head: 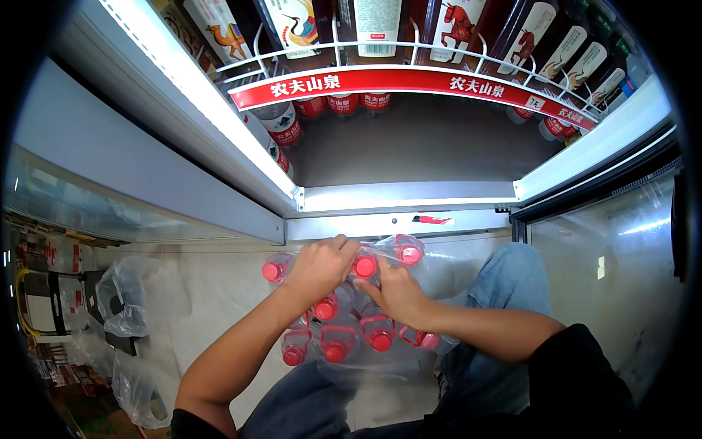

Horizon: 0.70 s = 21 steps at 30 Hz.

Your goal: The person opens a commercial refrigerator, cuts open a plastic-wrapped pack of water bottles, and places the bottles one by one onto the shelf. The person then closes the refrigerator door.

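Several clear plastic bottles with red caps and red carry handles stand on the floor between my knees, with clear plastic wrap (384, 369) around them. One red bottle cap (365, 266) shows between my two hands. My left hand (324, 262) has its fingers closed on the wrap at the far side of the pack. Close to it on the right, my right hand (399, 290) grips the wrap beside the same cap, thumb towards the left hand. The wrap looks pulled up and creased between them. Their fingertips are partly hidden.
An open refrigerated display cabinet (408, 195) lies ahead, with red-labelled bottles at its sides and dark bottles behind a white wire shelf rail (378, 44). Its glass door (609, 263) stands at the right. Crumpled plastic bags (129, 296) and a hand cart (52, 302) are at the left.
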Motion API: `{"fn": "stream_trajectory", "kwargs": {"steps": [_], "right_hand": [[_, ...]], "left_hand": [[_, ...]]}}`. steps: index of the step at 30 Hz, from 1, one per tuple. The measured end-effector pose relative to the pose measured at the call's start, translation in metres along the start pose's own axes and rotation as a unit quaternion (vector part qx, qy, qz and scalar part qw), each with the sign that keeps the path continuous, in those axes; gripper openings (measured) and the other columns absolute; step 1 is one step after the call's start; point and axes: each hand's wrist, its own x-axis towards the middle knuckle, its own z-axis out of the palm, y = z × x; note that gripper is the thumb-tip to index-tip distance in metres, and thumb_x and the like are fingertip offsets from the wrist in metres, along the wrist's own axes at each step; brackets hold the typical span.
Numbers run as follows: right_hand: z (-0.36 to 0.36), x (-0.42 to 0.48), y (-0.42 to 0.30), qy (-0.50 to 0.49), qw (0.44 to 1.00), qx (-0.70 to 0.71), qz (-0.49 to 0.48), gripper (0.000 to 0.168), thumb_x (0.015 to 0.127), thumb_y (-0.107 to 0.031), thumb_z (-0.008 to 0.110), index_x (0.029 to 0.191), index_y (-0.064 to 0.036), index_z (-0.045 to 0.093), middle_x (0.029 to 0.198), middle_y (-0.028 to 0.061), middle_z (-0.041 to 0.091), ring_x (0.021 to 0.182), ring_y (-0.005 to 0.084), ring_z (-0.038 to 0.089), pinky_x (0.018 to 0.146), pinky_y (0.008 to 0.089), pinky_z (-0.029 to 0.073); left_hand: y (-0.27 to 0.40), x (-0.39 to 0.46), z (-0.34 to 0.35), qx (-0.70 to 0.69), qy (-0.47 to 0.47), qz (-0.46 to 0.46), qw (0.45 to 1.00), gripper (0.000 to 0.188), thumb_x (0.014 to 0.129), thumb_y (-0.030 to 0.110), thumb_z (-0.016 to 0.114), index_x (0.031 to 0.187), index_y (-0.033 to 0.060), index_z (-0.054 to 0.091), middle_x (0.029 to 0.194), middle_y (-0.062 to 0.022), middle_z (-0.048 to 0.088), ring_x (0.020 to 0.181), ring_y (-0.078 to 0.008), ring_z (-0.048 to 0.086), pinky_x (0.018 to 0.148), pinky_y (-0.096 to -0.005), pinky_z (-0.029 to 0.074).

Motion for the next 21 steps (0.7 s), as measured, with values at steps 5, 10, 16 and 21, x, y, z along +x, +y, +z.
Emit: {"fn": "stream_trajectory", "kwargs": {"steps": [5, 10, 16, 21], "right_hand": [[0.001, 0.0, -0.001, 0.006, 1.0, -0.025, -0.001, 0.056, 0.095, -0.038, 0.066, 0.119, 0.01, 0.048, 0.077, 0.0295, 0.065, 0.075, 0.0513, 0.064, 0.068, 0.0551, 0.052], [-0.009, 0.008, -0.012, -0.021, 0.994, -0.104, 0.025, 0.065, 0.092, -0.045, 0.066, 0.118, 0.011, 0.048, 0.079, 0.029, 0.067, 0.077, 0.0486, 0.067, 0.069, 0.0536, 0.055], [-0.011, 0.022, -0.014, 0.057, 0.99, -0.125, -0.02, 0.064, 0.09, -0.048, 0.065, 0.111, 0.012, 0.056, 0.073, 0.0253, 0.067, 0.074, 0.044, 0.069, 0.068, 0.0504, 0.056], [-0.008, 0.031, -0.004, 0.044, 0.992, -0.097, -0.064, 0.055, 0.09, -0.046, 0.065, 0.093, 0.008, 0.064, 0.069, 0.0227, 0.066, 0.071, 0.0405, 0.07, 0.066, 0.0484, 0.057]], "left_hand": [[0.003, 0.002, 0.001, 0.034, -0.006, -0.009, 0.999, 0.011, 0.084, 0.009, 0.061, 0.089, 0.003, 0.054, 0.077, -0.0124, 0.062, 0.067, -0.032, 0.068, 0.059, -0.0416, 0.056], [-0.001, 0.008, -0.003, -0.012, -0.033, -0.02, 0.999, 0.012, 0.085, 0.007, 0.062, 0.097, 0.0044, 0.059, 0.083, -0.0139, 0.064, 0.073, -0.0365, 0.066, 0.063, -0.0457, 0.054], [-0.006, 0.016, -0.018, -0.107, -0.021, 0.019, 0.994, 0.021, 0.087, 0.007, 0.062, 0.108, 0.0039, 0.063, 0.091, -0.0155, 0.067, 0.079, -0.04, 0.066, 0.069, -0.0479, 0.054], [-0.004, 0.016, -0.012, -0.098, -0.03, -0.069, 0.992, 0.019, 0.088, 0.006, 0.062, 0.106, 0.0025, 0.064, 0.091, -0.0207, 0.068, 0.079, -0.043, 0.065, 0.071, -0.0478, 0.054]]}}
